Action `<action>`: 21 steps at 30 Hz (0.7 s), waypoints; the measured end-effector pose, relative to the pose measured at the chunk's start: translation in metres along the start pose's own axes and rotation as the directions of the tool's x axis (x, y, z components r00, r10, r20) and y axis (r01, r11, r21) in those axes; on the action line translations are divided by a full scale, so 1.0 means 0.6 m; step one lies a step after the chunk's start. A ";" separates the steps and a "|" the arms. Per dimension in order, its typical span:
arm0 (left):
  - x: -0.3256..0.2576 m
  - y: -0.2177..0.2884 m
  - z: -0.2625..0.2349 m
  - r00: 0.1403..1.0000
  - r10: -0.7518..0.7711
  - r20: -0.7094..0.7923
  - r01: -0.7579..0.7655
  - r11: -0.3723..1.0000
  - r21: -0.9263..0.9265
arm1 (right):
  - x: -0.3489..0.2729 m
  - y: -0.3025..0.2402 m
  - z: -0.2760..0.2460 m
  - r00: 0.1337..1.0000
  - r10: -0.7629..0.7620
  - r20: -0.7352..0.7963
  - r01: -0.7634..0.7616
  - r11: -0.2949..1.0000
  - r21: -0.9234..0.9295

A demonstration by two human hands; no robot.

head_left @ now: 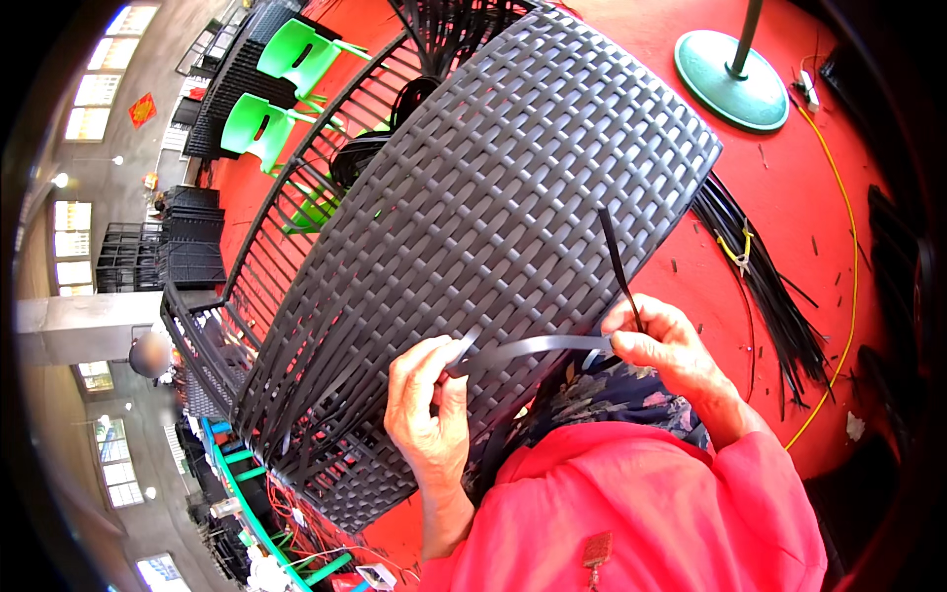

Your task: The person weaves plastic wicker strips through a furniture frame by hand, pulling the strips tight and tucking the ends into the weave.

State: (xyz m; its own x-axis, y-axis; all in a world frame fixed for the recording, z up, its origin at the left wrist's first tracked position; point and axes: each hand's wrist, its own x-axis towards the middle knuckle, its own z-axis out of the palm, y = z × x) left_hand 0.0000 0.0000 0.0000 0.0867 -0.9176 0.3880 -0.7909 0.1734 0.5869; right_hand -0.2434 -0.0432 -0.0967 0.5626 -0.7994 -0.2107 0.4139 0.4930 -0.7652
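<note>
Left hand point(429, 409) and right hand point(666, 347) pinch closed on a glossy, arched grey strip point(538, 345) over dark wickerwork point(513, 197); red floor point(789, 187) lies at two o'clock, a green chair point(318, 67) at eleven.

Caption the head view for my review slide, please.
A dark strip bows between the left hand and right hand, over a dark woven panel.

Had a red floor point(769, 192) and grey walls point(166, 87) with bright windows point(98, 90) at left. Held lime-green chairs point(281, 44) near dark furniture point(204, 126), upper left, and a round green pole base point(720, 94), upper right.
</note>
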 end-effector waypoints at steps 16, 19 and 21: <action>-0.010 -0.017 0.010 0.998 -0.037 -0.049 0.043 0.992 0.121 | -0.004 -0.005 -0.002 0.996 -0.058 -0.068 0.056 0.998 -0.040; -0.009 -0.019 0.014 0.998 -0.016 -0.068 0.025 0.990 0.136 | -0.012 -0.008 0.000 0.997 -0.053 -0.051 0.051 0.998 -0.025; -0.008 -0.017 0.017 0.997 -0.013 -0.078 0.024 0.991 0.135 | -0.013 -0.001 -0.004 0.999 -0.033 -0.037 0.032 0.999 -0.026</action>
State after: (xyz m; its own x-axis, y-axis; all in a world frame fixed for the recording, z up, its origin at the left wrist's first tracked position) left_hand 0.0015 -0.0014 -0.0153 0.1438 -0.8893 0.4342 -0.8633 0.1017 0.4943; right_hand -0.2500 -0.0382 -0.0961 0.5220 -0.8272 -0.2079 0.4129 0.4583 -0.7871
